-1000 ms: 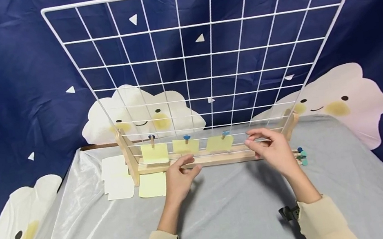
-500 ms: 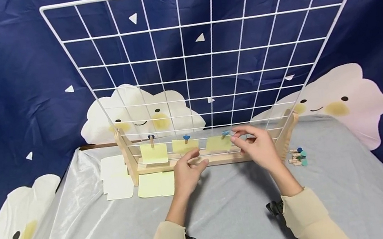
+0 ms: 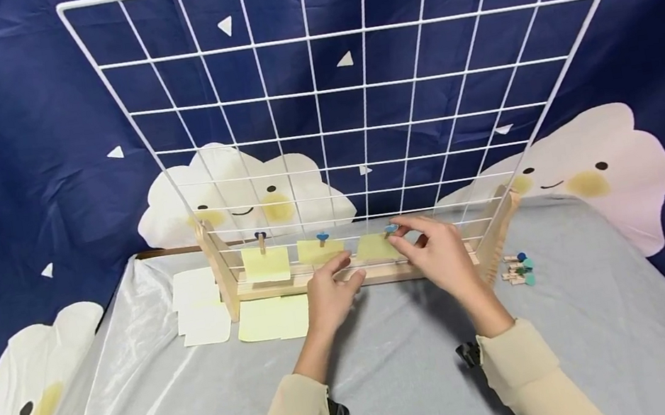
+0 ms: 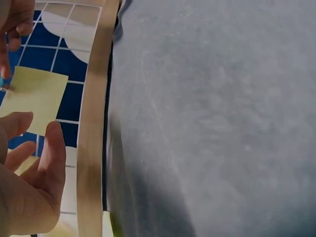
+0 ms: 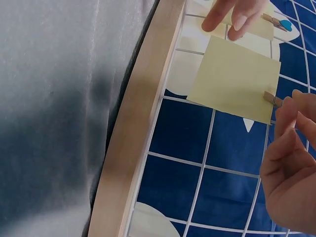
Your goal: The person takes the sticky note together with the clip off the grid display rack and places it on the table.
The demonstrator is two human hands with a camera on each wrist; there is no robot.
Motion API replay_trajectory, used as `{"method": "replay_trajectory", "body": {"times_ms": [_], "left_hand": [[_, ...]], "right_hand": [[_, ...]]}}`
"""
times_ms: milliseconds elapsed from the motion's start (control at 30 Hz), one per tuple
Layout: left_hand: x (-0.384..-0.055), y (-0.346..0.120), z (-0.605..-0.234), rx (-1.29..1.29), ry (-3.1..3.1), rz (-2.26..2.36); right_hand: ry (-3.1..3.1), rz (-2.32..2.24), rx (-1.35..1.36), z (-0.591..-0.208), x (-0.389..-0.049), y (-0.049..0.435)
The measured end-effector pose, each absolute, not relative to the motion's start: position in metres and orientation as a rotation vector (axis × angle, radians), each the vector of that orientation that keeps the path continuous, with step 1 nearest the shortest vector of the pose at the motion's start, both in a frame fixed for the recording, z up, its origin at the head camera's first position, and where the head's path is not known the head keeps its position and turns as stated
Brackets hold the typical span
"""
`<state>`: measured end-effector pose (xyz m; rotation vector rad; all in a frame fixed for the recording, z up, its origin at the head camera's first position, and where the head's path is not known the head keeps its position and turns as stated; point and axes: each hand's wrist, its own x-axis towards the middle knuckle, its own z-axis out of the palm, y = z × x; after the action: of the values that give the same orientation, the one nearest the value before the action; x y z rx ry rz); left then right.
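Yellow notes [image 3: 375, 248], three of them, hang clipped low on the grid [image 3: 315, 92]; our right hand [image 3: 441, 256] pinches the rightmost clip [image 3: 391, 229] while our left hand [image 3: 328, 300], fingers parted, holds nothing. Spare notes [image 3: 268, 319] and spare clips [image 3: 519, 272] on the bench [image 3: 410, 382] are not yet hung.

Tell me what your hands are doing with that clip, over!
Right hand pinching blue clip on rightmost hanging yellow note. Left hand nearby, holding nothing. Nothing visibly blocking the clip.
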<state>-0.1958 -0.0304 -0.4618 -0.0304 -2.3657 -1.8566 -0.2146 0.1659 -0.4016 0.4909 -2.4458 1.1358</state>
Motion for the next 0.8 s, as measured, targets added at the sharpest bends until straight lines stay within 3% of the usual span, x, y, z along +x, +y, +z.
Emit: {"method": "replay_trajectory", "body": {"times_ms": [800], "left_hand": [[-0.207, -0.014, -0.454, 0.012, -2.328, -1.973]], "right_hand": [[-2.365, 1.185, 0.434, -0.411, -0.218, 0.159]]}}
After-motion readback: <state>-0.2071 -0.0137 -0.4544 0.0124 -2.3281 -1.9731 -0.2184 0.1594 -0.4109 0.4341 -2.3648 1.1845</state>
